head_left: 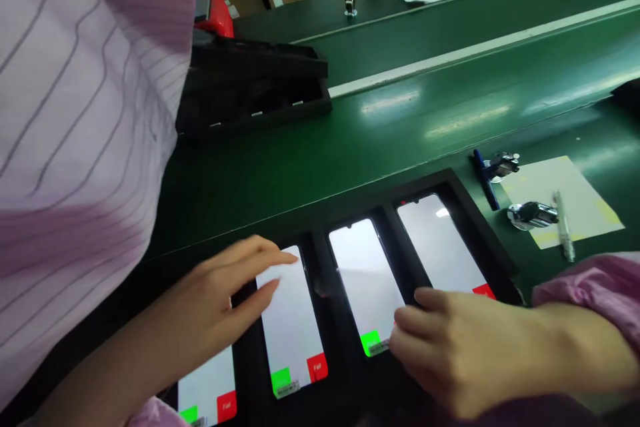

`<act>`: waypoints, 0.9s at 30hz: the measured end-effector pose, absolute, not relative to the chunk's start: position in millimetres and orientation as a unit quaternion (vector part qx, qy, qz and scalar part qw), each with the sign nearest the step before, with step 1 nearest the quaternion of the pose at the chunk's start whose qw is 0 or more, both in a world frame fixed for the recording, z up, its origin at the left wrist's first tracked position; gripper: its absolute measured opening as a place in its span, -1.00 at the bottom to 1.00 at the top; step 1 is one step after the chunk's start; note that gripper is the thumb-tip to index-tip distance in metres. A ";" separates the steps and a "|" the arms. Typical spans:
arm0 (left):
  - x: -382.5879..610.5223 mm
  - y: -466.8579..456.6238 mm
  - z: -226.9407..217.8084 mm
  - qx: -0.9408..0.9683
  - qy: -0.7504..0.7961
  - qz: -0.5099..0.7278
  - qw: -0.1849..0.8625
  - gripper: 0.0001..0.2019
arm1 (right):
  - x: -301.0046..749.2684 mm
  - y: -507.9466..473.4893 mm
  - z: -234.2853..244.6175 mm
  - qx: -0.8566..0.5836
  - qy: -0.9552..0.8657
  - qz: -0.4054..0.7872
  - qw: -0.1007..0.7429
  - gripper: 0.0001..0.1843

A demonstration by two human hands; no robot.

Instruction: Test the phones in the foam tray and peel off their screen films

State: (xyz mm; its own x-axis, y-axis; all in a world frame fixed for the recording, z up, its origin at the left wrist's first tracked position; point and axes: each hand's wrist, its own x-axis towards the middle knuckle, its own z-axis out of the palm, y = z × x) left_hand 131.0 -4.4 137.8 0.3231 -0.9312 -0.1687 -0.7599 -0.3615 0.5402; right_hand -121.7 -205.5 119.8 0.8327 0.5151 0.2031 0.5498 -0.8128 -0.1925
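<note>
Several phones with lit white screens lie in a black tray (453, 180). Over the upper part of one phone (293, 320) is my left hand (235, 287), its thumb and fingers apart and nothing held; whether a fingertip touches the glass I cannot tell. My right hand (450, 347) is closed, its fingers curled by the lower right edge of another phone (365, 273), and its fingertips are hidden. Beyond it lies a phone (445, 240) with a red box on its screen. Under my left forearm, a further phone (207, 380) is partly covered. Green and red "Fail" boxes show on some screens.
Right of the tray are a blue pen (486, 180), metal fittings (533, 215), a paper sheet (575, 180) and a clear pen (564, 230). Across the green bench (400, 127) stands another black tray (255, 103). A person's striped pink sleeve (90, 113) fills the left side.
</note>
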 end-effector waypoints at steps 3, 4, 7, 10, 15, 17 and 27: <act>140.3 -1.9 132.3 0.853 -0.471 -0.200 0.103 -0.55 | -99.4 -220.6 118.0 -0.955 -0.235 0.003 0.180 -0.79; 142.6 -0.1 129.4 0.869 -0.451 -0.192 0.073 -0.51 | -90.8 -226.7 117.1 -0.954 -0.199 0.028 0.224 -0.81; 145.7 4.2 119.6 0.889 -0.415 -0.189 0.046 -0.43 | -67.7 -243.4 115.1 -0.927 -0.064 0.023 0.369 -0.86; 143.1 4.5 114.6 0.893 -0.411 -0.172 0.059 -0.41 | -55.1 -253.4 115.9 -0.890 0.017 -0.043 0.454 -0.95; 137.1 -0.5 115.8 0.892 -0.429 -0.123 0.072 -0.45 | -57.4 -256.1 121.5 -0.860 0.084 -0.066 0.498 -0.93; 138.5 -2.4 113.3 0.883 -0.450 -0.098 0.085 -0.49 | -60.7 -254.8 123.4 -0.858 0.095 -0.067 0.501 -0.92; 86.0 47.9 139.7 0.762 -0.587 -0.146 0.231 -0.84 | -85.2 -231.6 134.7 -0.887 0.049 0.060 0.455 -0.89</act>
State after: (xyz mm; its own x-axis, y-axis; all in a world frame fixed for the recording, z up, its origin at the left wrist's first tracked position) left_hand 86.0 47.9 139.7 0.2684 -0.9620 0.0497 -0.8271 -0.2037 0.5238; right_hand -85.2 -231.6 134.7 0.9880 -0.0313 -0.1514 -0.1412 -0.5816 -0.8011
